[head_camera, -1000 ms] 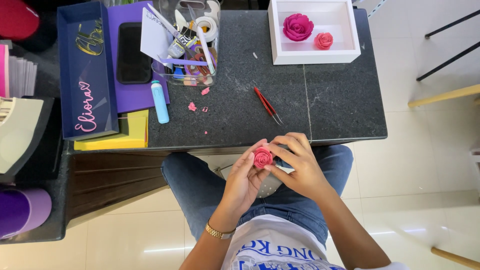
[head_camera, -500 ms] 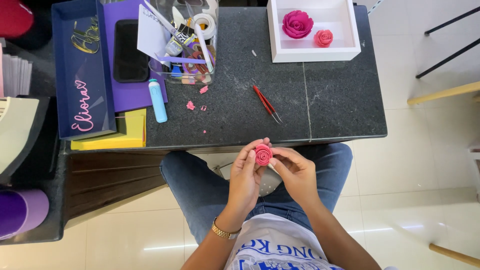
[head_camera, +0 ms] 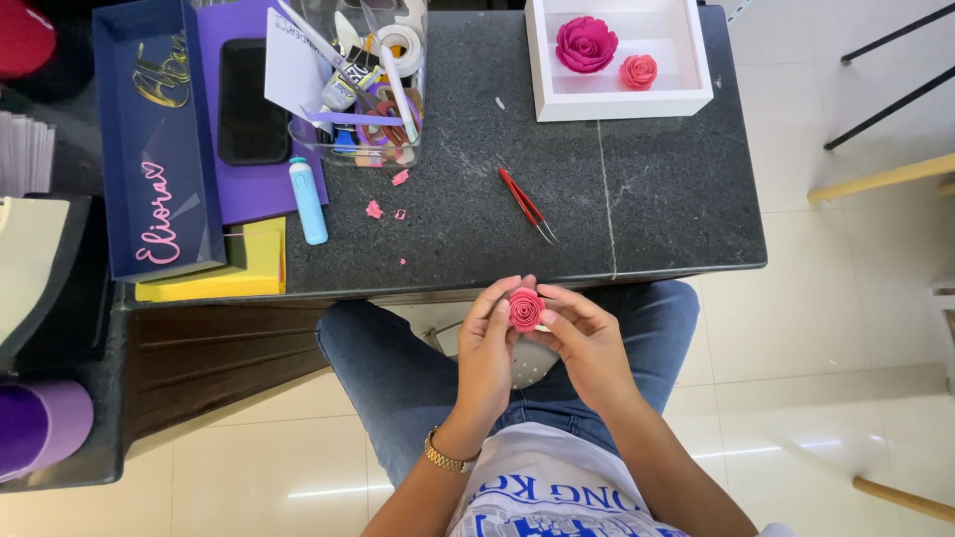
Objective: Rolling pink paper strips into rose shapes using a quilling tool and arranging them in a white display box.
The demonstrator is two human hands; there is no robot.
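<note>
hands above the lap: left hand (head_camera: 489,343) and right hand (head_camera: 587,338) pinch a small pink paper rose (head_camera: 524,308) between their fingertips. red tweezers (head_camera: 525,205) lie apart on the dark table (head_camera: 657,189).

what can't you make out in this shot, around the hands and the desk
Head view:
- Underside of the pink paper rose: hidden by the left hand and right hand gripping it.
- Contents of the clear tool container: too cluttered to sort.
- Purple roll: cut off by the left edge.
- Tips of the red tweezers: too small.

Dark stone table (head_camera: 657,189): red tweezers (head_camera: 525,204), white tray (head_camera: 617,97).
</note>
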